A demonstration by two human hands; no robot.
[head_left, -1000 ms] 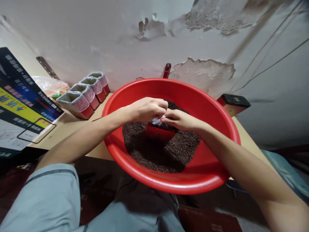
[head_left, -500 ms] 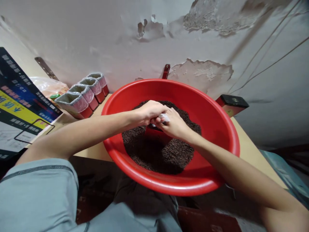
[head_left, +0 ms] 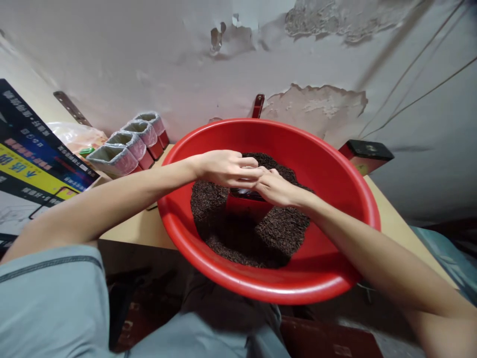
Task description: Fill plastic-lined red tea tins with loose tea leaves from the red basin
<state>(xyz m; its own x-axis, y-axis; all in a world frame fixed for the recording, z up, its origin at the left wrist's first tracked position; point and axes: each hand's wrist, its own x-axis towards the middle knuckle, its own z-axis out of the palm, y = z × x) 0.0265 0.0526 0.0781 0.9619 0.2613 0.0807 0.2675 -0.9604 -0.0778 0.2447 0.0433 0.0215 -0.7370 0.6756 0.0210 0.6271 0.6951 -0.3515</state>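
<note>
A small red box (head_left: 246, 208) stands in loose dark brown grains or leaf bits (head_left: 281, 236), inside a wide red basin (head_left: 276, 294). My left hand (head_left: 225, 169) and my right hand (head_left: 278, 189) meet over the box's top, fingers bent and touching. A clear plastic bag (head_left: 244, 191) shows a little at the box's mouth beneath the fingers. Both hands appear closed on its gathered top, though most of the plastic is hidden behind them.
Several red boxes lined with clear bags (head_left: 115, 158) stand in a row at the left. Beside them are a printed carton (head_left: 35, 164) and a plastic bag (head_left: 74, 135). A dark-topped box (head_left: 367, 155) sits on the table (head_left: 400, 219) at the right, near the peeling wall.
The white bunched plastic that stuck out between my hands is now out of sight. My left hand's fingers have spread forward over the box, lower toward its mouth. The view has shifted slightly.
</note>
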